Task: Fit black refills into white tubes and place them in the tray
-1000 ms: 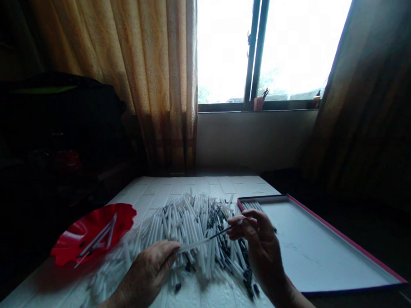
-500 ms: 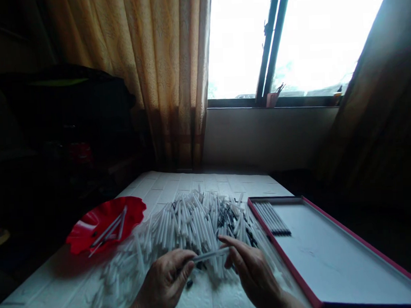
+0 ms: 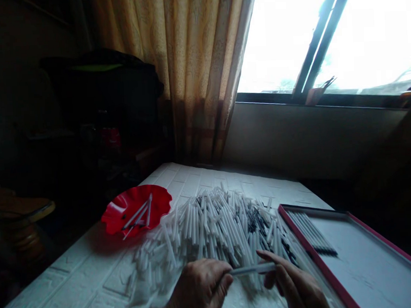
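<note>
My left hand [image 3: 204,285] pinches one end of a slim, translucent pen barrel [image 3: 248,270] between thumb and fingers. At the barrel's other end is my right hand [image 3: 294,281], its thumb and fingers closed around the tip and its index finger stretched out above. The barrel lies almost level over the near edge of a large heap of similar whitish pen barrels [image 3: 208,226]. Dark slender parts [image 3: 258,217] are mixed into the right side of that heap. What the right fingertips cover at the barrel's end is hidden.
A red wavy-rimmed bowl [image 3: 117,210] with a few barrels stands left of the heap. On the right lies a shallow red-edged tray [image 3: 370,265] holding a row of dark-tipped pens [image 3: 311,233]. The table [image 3: 84,277] has a white brick pattern. A wooden stool [image 3: 24,209] is at left.
My view has turned left, so the table and everything on it appear farther right. Both hands keep hold of the same barrel, which looks nearly unchanged between them.
</note>
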The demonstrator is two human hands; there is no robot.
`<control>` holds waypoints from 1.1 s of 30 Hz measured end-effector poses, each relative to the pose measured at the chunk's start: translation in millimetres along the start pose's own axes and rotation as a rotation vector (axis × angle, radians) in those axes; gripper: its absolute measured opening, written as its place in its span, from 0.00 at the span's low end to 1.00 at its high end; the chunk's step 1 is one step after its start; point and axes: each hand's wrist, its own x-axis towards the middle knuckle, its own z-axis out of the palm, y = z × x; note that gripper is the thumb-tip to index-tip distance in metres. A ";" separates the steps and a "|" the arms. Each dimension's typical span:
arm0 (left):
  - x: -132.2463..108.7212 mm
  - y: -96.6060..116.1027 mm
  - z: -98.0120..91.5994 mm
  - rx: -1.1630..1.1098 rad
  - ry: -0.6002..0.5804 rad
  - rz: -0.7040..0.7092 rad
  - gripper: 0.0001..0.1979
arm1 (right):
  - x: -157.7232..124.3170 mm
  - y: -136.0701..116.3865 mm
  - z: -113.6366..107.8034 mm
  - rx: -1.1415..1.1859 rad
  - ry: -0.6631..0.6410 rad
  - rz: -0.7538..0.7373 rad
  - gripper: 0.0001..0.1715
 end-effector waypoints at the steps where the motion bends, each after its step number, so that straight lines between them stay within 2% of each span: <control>1: -0.6 -0.2 0.4 0.004 -0.003 0.000 0.15 | 1.4 2.2 -2.9 -0.048 -0.028 -0.045 0.20; 4: -1.7 0.3 0.8 0.015 -0.011 -0.009 0.13 | 4.8 6.2 -10.2 -0.160 -0.082 -0.124 0.19; 8: -0.8 2.8 0.9 0.034 -0.017 -0.043 0.10 | 3.4 4.5 -11.0 -0.220 -0.068 -0.138 0.19; 13: 0.5 4.2 1.3 0.039 -0.036 -0.086 0.07 | -6.0 -1.9 2.9 -0.154 0.074 0.008 0.20; 17: 0.0 3.0 0.9 0.027 -0.061 -0.105 0.08 | -14.5 -2.2 15.3 -0.056 0.090 0.078 0.21; 22: -0.6 2.4 1.7 -0.017 -0.104 -0.120 0.09 | -15.5 0.5 17.6 0.022 0.043 0.092 0.20; 27: -2.1 2.7 8.1 -0.098 -0.185 -0.078 0.07 | -12.0 -0.1 17.8 0.146 0.003 0.156 0.19; 33: -9.0 -6.4 17.3 -0.126 -0.231 -0.016 0.10 | -21.0 7.0 34.1 0.128 -0.075 0.013 0.18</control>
